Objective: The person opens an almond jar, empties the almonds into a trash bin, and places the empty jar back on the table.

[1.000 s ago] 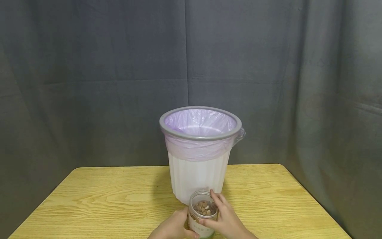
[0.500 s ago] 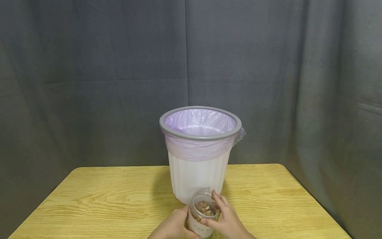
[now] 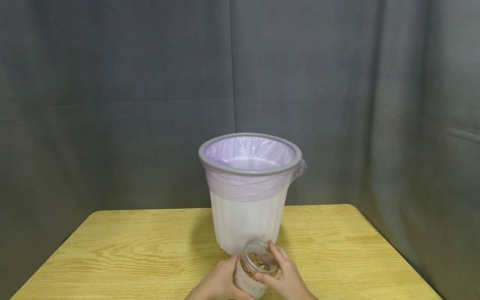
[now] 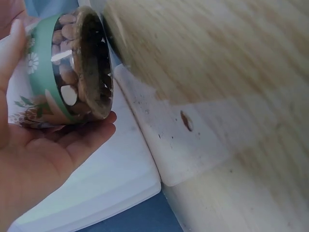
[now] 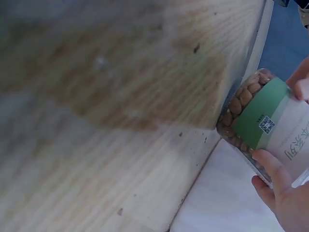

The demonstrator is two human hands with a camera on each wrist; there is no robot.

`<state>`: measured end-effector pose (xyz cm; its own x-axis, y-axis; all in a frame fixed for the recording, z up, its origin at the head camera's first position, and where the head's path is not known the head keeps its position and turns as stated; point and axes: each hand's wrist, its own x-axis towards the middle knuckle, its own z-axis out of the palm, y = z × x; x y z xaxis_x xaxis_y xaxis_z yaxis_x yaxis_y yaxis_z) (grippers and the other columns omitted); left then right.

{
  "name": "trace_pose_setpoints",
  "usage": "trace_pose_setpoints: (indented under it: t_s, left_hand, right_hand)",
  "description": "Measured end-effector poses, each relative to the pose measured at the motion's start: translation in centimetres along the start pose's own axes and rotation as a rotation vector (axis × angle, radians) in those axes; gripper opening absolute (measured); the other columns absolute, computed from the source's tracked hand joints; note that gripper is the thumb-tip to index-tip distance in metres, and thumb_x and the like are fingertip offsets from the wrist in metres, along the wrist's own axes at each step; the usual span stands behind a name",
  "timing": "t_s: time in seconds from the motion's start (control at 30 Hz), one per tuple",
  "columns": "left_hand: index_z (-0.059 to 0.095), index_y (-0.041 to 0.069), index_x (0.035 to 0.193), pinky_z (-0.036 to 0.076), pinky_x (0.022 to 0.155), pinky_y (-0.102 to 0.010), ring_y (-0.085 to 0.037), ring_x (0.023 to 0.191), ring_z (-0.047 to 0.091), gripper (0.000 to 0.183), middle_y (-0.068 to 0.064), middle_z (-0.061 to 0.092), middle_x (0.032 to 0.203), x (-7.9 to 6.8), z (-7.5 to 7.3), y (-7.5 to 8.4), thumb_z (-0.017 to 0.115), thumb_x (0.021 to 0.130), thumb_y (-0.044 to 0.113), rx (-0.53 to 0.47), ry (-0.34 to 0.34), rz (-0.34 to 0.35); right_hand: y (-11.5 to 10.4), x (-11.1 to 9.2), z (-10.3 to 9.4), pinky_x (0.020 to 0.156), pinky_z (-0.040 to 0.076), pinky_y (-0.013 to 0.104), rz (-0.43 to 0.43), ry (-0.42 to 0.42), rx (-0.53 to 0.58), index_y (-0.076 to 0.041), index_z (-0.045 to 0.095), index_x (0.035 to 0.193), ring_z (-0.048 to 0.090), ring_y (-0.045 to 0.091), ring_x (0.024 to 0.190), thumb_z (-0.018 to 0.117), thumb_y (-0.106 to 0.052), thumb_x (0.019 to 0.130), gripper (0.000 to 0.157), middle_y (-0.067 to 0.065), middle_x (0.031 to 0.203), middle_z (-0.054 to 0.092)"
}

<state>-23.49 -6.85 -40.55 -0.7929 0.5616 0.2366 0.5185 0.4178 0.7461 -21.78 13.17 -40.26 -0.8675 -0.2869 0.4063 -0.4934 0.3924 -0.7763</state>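
Two hands are on one jar [image 3: 250,284]: your left hand [image 3: 221,281] grips it low on the left side, thumb across the front, and your right hand [image 3: 288,279] holds it around the mouth, one finger at the far rim and the thumb at the near side. You have the jar in front of you at the near edge of the head view, lidless, with brown nuts [image 3: 258,260] visible inside. It looks a little tilted, the mouth leaning toward your right hand. Your left wrist view shows part of its underside, so the base is at least partly raised; you cannot tell from these pictures whether any edge touches the wooden table [image 3: 131,246]. Around the clear wall runs a white label with a green band [image 4: 43,58] near the base, a small white flower [image 4: 32,63] showing on one side and a QR code [image 5: 267,125] on another. Just beyond the jar, as you look forward, stands a white bin [image 3: 245,221], upright on the tabletop, with a grey ring [image 3: 249,171] around its top. Its purple liner [image 3: 243,187] folds over the outside beneath that ring, and a bunched bit of film sticks out on the right. Behind everything you face a dark grey curtain [image 3: 150,83].
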Motion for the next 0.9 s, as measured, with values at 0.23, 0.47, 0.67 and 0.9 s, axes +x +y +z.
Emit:
trace_pose_setpoints:
  t_s: [0.23,0.47,0.67,0.9]
  left_hand:
    - [0.034,0.008,0.13,0.043,0.082,-0.032,-0.015,0.101,0.051,0.088,0.002,0.051,0.116,0.2,0.3,0.4,0.082,0.06,0.033,-0.044,0.035,0.024]
    - [0.038,0.006,0.127,0.044,0.082,-0.032,-0.017,0.1,0.053,0.087,0.0,0.053,0.114,0.4,0.5,1.0,0.083,0.058,0.035,-0.003,0.061,0.003]
    - [0.037,0.006,0.128,0.044,0.082,-0.031,-0.016,0.1,0.053,0.088,-0.001,0.053,0.115,0.4,0.4,1.1,0.083,0.059,0.035,-0.019,0.046,-0.017]
    - [0.037,0.007,0.128,0.044,0.082,-0.031,-0.014,0.1,0.054,0.088,0.001,0.054,0.115,0.4,0.3,1.4,0.082,0.059,0.036,-0.012,0.038,-0.035]
  right_hand:
    - [0.0,-0.2,-0.1,0.076,0.047,0.044,-0.037,-0.04,0.063,0.016,0.022,0.132,0.052,0.039,0.099,0.068,-0.017,0.078,0.078,0.032,0.124,0.038]
    - [0.1,-0.4,-0.1,0.077,0.047,0.043,-0.03,-0.052,0.08,0.016,0.021,0.132,0.051,0.042,0.099,0.068,-0.016,0.079,0.078,0.036,0.125,0.035]
    - [-0.1,-0.4,-0.3,0.072,0.05,0.034,-0.003,-0.078,0.13,0.014,0.02,0.134,0.046,0.046,0.103,0.067,-0.015,0.08,0.077,0.036,0.129,0.028]
    - [-1.9,0.7,-0.9,0.079,0.04,0.056,0.064,-0.026,-0.194,-0.002,0.038,0.133,0.043,0.038,0.111,0.069,-0.041,0.074,0.077,0.015,0.129,0.042]
